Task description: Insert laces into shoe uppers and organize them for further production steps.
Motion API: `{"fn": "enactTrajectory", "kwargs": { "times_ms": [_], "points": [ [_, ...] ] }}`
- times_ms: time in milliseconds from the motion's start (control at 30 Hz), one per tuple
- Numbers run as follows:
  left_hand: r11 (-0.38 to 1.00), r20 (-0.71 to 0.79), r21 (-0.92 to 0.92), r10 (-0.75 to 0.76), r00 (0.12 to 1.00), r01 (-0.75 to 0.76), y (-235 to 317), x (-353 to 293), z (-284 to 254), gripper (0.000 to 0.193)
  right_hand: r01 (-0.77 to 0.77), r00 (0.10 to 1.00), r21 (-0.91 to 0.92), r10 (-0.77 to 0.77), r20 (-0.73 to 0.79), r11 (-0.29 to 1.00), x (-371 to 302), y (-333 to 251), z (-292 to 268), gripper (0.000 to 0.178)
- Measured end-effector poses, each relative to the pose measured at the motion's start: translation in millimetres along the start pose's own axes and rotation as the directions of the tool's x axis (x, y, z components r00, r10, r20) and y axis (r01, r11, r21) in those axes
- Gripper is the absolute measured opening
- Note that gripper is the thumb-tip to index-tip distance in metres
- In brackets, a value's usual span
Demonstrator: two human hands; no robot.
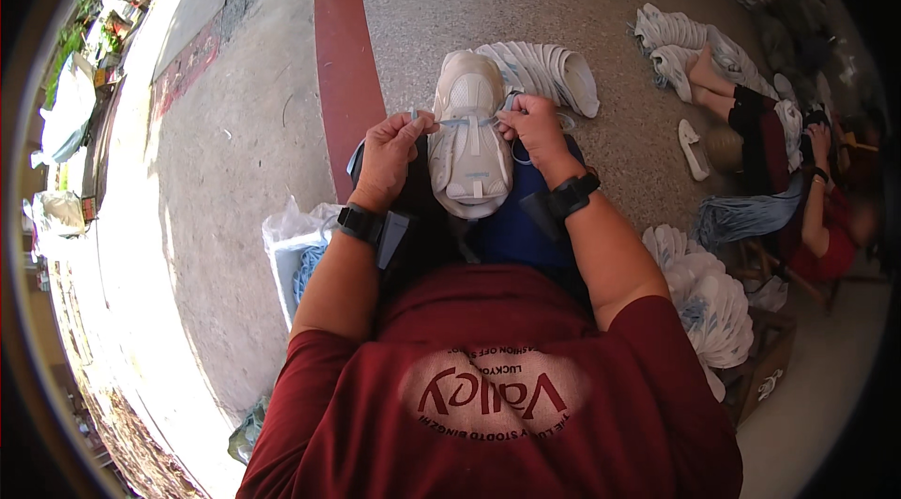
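Note:
A whitish shoe upper (469,166) rests across my lap between my knees, its toe pointing away from me. A pale blue shoelace (456,122) runs across its front lacing area. At the upper's left side, my left hand (394,144) is closed, thumb and fingers pinching one part of the lace. My right hand (535,128) is closed too, pinching the lace at the upper's right side. A loop of lace hangs below the right hand. The fingertips hide the exact ends of the lace.
A row of nested whitish uppers (549,72) lies on the floor just beyond. By my left arm stands a white box (286,274) holding blue laces. Piled uppers (699,297) are at my right. Another person (826,231) sits farther right, near more uppers (671,34).

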State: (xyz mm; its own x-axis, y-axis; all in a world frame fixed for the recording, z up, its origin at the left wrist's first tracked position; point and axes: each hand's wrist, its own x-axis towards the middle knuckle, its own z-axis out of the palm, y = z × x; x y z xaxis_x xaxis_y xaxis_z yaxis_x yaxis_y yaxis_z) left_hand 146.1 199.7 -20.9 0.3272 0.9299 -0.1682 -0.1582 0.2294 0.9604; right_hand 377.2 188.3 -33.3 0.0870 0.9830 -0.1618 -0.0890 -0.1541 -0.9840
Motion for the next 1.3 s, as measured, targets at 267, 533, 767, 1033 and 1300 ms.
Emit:
{"fn": "enactTrajectory", "kwargs": {
  "times_ms": [267, 533, 767, 1033, 1300],
  "points": [
    [0.994, -0.017, 0.107, 0.032, 0.999, -0.030, 1, -1, 7, 0.015, 0.253, 0.941, -0.331, -0.310, -0.133, 0.909, 15, 23, 3, 0.023],
    [0.986, -0.020, 0.156, 0.056, 0.998, -0.052, 1, -1, 10, 0.016, 0.257, 0.930, -0.210, -0.301, -0.213, 0.943, 14, 27, 11, 0.022],
    [0.984, -0.054, 0.163, 0.076, 0.996, -0.066, -1, -2, 9, 0.015, 0.353, 0.743, -0.797, -0.665, -0.080, 0.490, 8, 18, 29, 0.010],
    [0.982, -0.078, 0.158, 0.113, 0.991, -0.099, -3, -4, 9, 0.015, 0.088, 0.952, -0.625, -0.251, -0.176, 0.776, 15, 23, 22, 0.014],
    [0.972, -0.075, 0.205, 0.132, 0.988, -0.114, -4, -4, 9, 0.016, 0.158, 0.897, -0.722, -0.404, -0.181, 0.673, 12, 27, 32, 0.015]
  ]
}}
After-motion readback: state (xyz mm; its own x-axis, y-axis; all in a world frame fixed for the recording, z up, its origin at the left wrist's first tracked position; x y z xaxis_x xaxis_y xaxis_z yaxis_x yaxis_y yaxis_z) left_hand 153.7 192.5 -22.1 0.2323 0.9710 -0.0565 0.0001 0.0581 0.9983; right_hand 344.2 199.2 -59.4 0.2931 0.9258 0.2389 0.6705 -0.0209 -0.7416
